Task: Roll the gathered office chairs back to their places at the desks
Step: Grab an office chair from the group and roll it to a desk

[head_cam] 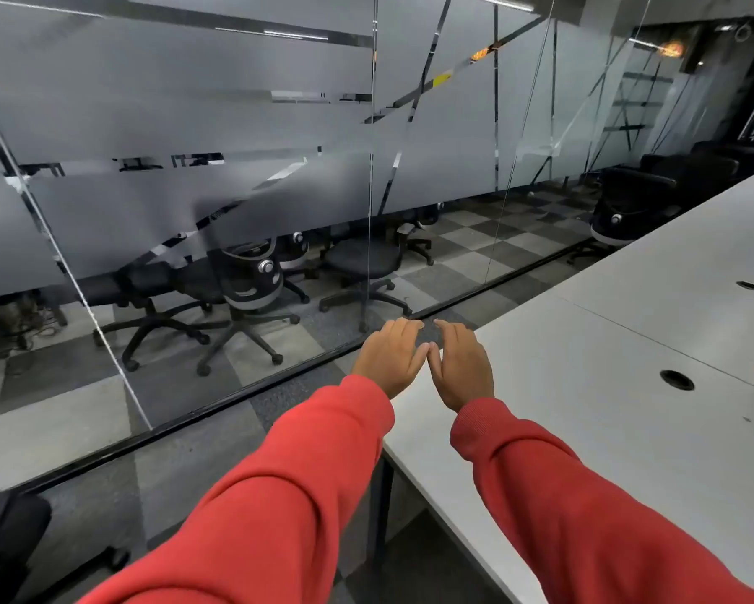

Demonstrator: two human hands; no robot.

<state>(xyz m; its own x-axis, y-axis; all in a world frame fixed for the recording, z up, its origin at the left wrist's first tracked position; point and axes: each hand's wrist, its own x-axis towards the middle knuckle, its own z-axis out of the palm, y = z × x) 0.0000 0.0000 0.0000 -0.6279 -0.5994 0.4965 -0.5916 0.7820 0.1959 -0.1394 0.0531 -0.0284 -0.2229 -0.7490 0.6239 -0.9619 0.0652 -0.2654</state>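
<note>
Hovering over the tabletop (584, 385) corner, the left hand (390, 357) and right hand (462, 364) hold nothing, each grip released, thumbs touching. Gathered office chairs (244, 276) crowd behind the glass partition (192, 124) at ten o'clock; another chair (9, 538) sits at eight. Pulling one out carelessly could tangle its castors with neighbours or knock the glass.

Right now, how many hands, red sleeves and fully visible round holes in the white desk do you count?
Hands: 2 (left hand, right hand)
Red sleeves: 2 (left sleeve, right sleeve)
Round desk holes: 2 (near hole, far hole)
Total: 6
</note>
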